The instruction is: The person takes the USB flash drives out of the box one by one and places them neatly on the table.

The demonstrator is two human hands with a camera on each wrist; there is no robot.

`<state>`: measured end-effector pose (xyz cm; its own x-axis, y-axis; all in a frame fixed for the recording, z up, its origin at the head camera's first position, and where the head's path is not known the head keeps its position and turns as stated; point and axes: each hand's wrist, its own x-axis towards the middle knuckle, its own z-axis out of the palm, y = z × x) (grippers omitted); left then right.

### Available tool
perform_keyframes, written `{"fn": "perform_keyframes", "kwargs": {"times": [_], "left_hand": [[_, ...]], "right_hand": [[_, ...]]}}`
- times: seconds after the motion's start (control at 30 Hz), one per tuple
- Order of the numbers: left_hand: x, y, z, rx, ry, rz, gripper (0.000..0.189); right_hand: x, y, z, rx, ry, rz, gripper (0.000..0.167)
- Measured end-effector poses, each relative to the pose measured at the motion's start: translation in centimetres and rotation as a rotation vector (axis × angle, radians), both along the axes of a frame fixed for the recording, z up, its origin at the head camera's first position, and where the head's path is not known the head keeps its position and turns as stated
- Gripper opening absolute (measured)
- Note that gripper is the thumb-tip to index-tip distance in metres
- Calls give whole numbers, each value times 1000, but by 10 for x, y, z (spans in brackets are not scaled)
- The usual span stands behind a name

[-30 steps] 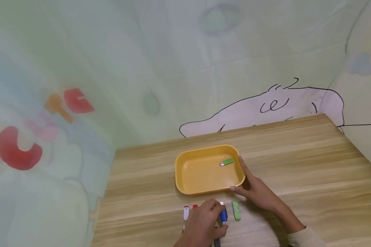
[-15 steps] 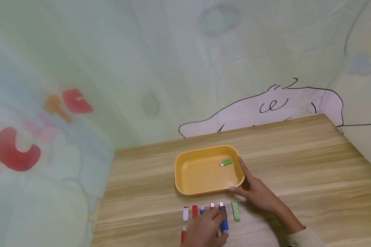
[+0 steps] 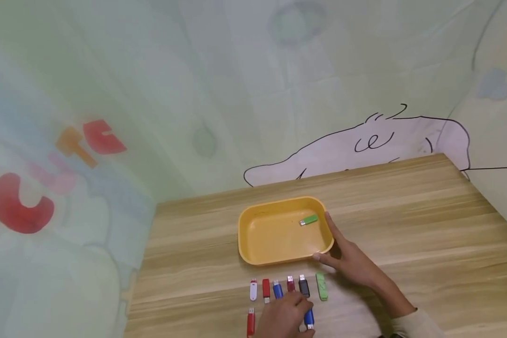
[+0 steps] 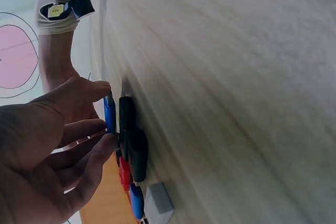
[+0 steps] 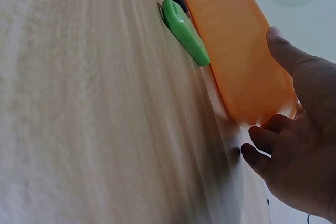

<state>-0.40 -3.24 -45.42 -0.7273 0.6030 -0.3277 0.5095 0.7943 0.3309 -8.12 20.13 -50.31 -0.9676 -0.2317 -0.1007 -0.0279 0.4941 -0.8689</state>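
My left hand [image 3: 282,315] is low in the head view and pinches a blue USB flash drive [image 3: 309,316] with a metal plug. In the left wrist view the thumb and a fingertip take the drive's two ends, close beside dark drives [image 4: 134,148]. Around that hand lie more USB flash drives: white [image 3: 253,290], red [image 3: 266,288], blue [image 3: 277,288], dark red [image 3: 290,283], black [image 3: 304,287] and light green [image 3: 322,286]. My right hand [image 3: 354,263] grips the near right corner of a yellow plastic tray [image 3: 243,239], thumb on the front wall, fingers along the right side.
Inside the tray, toward its right side, lies a green USB flash drive [image 3: 309,220]. Another red drive [image 3: 251,322] lies left of my left hand. The wooden table [image 3: 405,211] meets a printed cloth wall [image 3: 236,117] at its back edge.
My left hand has drawn the blue drive down toward me, away from the black drive, uncovering more of the row. My right hand and the tray have stayed put.
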Motion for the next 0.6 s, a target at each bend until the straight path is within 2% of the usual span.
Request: {"fn": "perform_keyframes", "kwargs": {"times": [0.33,0.6], "left_hand": [[-2,3,-4,-40,-39,-13,39],[-2,3,-5,-54,6,-42,38]], "right_hand": [[1,-1,0,4,-7,3,111],[0,0,2,13,-3,-3,111]]}}
